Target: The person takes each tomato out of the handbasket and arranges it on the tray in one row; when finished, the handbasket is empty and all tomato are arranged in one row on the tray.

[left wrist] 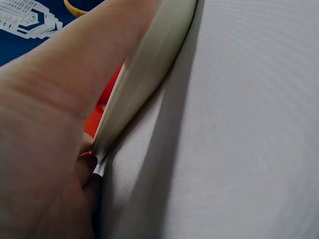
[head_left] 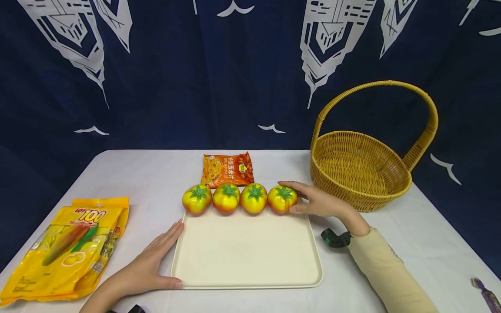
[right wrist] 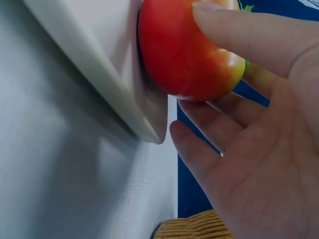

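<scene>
Several glossy red-and-yellow tomatoes with green leafy tops stand in a row along the far edge of a cream tray (head_left: pixel 250 250). My right hand (head_left: pixel 318 201) holds the rightmost tomato (head_left: pixel 281 199) between thumb and fingers. In the right wrist view that tomato (right wrist: pixel 187 50) sits against the tray (right wrist: pixel 107 64), with the thumb on one side and fingers on the other. At the tray's left edge, my left hand (head_left: pixel 146 265) rests with fingers stretched and thumb by the near corner. The left wrist view shows this hand (left wrist: pixel 55 124) against the tray's side (left wrist: pixel 144 74).
An orange snack packet (head_left: pixel 228 169) lies behind the tomatoes. To the back right stands a wicker basket (head_left: pixel 364 193) with a tall handle. A yellow candy bag (head_left: pixel 70 252) lies at the left. A purple wrapped sweet (head_left: pixel 486 294) is near the right edge.
</scene>
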Available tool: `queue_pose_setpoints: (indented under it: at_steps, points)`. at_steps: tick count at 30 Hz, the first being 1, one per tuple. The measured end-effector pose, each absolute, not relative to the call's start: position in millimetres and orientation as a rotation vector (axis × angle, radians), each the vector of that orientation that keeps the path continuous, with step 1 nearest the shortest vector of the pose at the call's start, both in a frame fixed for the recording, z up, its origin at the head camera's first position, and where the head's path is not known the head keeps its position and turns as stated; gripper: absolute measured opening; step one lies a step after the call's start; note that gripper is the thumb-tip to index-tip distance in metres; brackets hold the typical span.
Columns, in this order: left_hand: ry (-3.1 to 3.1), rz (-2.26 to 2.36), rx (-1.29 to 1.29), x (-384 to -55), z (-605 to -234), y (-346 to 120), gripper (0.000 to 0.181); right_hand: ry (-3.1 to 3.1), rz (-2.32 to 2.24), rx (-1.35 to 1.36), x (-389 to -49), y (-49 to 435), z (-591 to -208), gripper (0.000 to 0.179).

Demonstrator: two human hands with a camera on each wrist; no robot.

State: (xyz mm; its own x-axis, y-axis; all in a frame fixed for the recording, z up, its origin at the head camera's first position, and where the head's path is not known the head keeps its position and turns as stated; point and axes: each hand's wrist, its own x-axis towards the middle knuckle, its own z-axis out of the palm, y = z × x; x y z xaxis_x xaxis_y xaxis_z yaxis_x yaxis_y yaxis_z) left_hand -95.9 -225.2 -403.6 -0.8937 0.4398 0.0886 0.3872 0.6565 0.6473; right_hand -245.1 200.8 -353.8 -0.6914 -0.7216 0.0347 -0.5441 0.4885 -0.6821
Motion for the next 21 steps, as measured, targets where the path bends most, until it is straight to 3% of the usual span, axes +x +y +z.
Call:
queue_pose_setpoints:
  at_steps: [21]
  points:
    - [2.788,1.07,0.69,-95,-403,-227,0.116,2.49,-1.058,-1.09,-243,205,-343,0.073]
